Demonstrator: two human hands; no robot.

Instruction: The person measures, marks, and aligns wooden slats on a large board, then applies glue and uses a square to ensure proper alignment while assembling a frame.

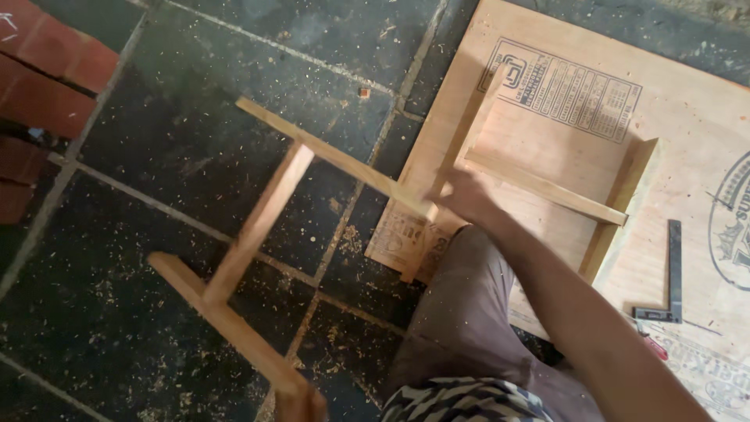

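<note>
An H-shaped wooden frame (258, 227), two long slats joined by a crosspiece, is held tilted above the dark tiled floor. My right hand (465, 195), blurred, grips the end of the upper slat where it meets the edge of a plywood sheet (703, 133). My left hand (303, 405) shows only partly at the bottom edge, closed around the end of the lower slat. Just beyond my right hand, a three-sided box of wooden boards (547, 164) stands on the plywood.
A metal try square (673, 273) and a red pencil (655, 346) lie on the plywood at the right. Red bricks (47, 70) sit at the top left. Sawdust is scattered over the floor tiles (180, 133). My bent knee in brown trousers (469, 312) is below centre.
</note>
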